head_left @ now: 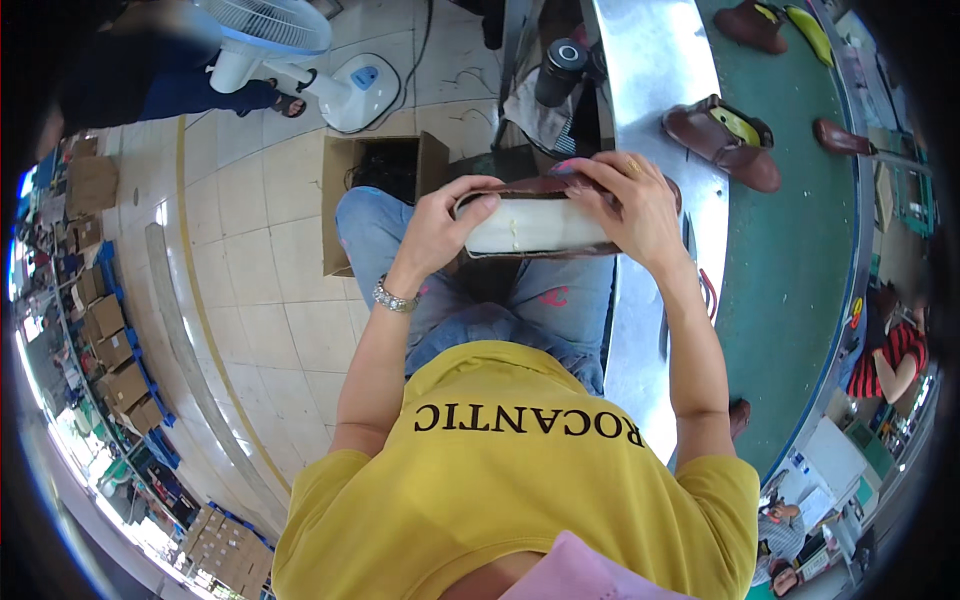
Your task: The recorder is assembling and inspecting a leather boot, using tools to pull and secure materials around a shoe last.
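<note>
Above my lap I hold a brown leather shoe (545, 228) with its pale white underside turned up toward me. The brown upper wraps round the edges of that underside. My left hand (440, 222) grips one end, the thumb pressed on the white surface near the rim. At the other end my right hand (632, 205) is closed over the far edge, with its thumb near the white part and its fingers on the brown leather. Some of the fingertips are hidden behind the shoe.
At my right runs a metal-edged bench (660, 50) beside a green conveyor belt (800, 270). A brown boot (715, 140) with a yellow-green form inside lies there. A cardboard box (435, 160) stands beyond my left knee. Farther off stands a fan (270, 30), with a dark cup (562, 70) nearer the bench.
</note>
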Tool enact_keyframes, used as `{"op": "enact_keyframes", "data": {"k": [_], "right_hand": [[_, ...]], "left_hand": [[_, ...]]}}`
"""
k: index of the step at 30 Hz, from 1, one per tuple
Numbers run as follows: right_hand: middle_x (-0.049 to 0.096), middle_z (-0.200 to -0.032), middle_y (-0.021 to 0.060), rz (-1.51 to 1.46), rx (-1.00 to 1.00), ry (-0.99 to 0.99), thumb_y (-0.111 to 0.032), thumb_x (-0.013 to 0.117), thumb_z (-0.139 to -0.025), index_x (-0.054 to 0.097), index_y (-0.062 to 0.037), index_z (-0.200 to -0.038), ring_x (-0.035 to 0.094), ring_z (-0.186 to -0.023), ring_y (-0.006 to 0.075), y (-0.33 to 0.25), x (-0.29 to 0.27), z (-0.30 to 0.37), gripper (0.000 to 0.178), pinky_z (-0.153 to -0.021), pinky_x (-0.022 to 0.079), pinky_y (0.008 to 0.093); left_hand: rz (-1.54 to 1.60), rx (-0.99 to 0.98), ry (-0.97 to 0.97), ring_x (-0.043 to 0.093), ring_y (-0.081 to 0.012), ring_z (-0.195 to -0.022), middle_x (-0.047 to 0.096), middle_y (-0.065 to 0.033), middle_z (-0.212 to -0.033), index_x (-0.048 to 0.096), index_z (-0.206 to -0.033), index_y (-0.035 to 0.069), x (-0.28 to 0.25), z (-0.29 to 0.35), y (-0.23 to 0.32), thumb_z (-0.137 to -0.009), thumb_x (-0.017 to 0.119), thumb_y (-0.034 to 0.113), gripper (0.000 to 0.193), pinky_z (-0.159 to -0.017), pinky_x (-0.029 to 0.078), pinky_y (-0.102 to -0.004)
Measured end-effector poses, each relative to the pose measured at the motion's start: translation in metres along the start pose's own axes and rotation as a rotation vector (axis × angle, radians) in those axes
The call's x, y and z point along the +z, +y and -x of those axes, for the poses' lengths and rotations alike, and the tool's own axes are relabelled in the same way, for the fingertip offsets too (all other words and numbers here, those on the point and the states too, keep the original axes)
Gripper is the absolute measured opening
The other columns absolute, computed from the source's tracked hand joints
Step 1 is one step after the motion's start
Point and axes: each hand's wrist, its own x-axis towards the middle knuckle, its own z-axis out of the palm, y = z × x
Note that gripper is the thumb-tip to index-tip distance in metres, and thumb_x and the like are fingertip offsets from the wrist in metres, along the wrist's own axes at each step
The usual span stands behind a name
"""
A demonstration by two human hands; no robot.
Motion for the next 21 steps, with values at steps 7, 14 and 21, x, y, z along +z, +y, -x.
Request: {"op": "enact_keyframes", "data": {"k": [7,14,21], "right_hand": [[0.062,-0.085,0.0101,-0.018,-0.014,0.123,-0.025,0.068,-0.076,0.067,-0.0082,-0.089,0.059,-0.078,0.0305,0.005,0.005,0.023,0.021,-0.068,0.049,0.0396],[0.064,-0.083,0.0085,-0.093,0.109,-0.033,-0.038,0.068,-0.075,0.068,-0.0129,-0.097,0.062,-0.078,0.0285,-0.007,0.005,0.04,0.034,-0.068,0.05,0.0369],[0.066,-0.092,0.0187,-0.279,0.328,-0.418,-0.06,0.059,-0.075,0.047,-0.022,-0.131,0.062,-0.086,0.0388,-0.033,0.003,0.059,0.068,-0.074,0.049,0.0434]], "left_hand": [[-0.187,0.245,-0.023,0.062,-0.0194,-0.086,0.065,-0.0127,-0.094,0.064,-0.1,0.002,0.008,-0.012,-0.023,-0.082,0.063,0.023,0.028,-0.077,0.048,-0.0295],[-0.339,0.178,-0.006,0.066,-0.0194,-0.08,0.069,-0.0105,-0.087,0.069,-0.095,0.004,0.001,-0.001,-0.019,-0.077,0.067,0.018,0.022,-0.074,0.049,-0.0281],[-0.196,0.131,-0.328,0.061,-0.0153,-0.09,0.067,-0.0087,-0.095,0.067,-0.099,0.003,-0.023,-0.027,-0.006,-0.079,0.064,0.011,0.023,-0.081,0.046,-0.0266]]}}
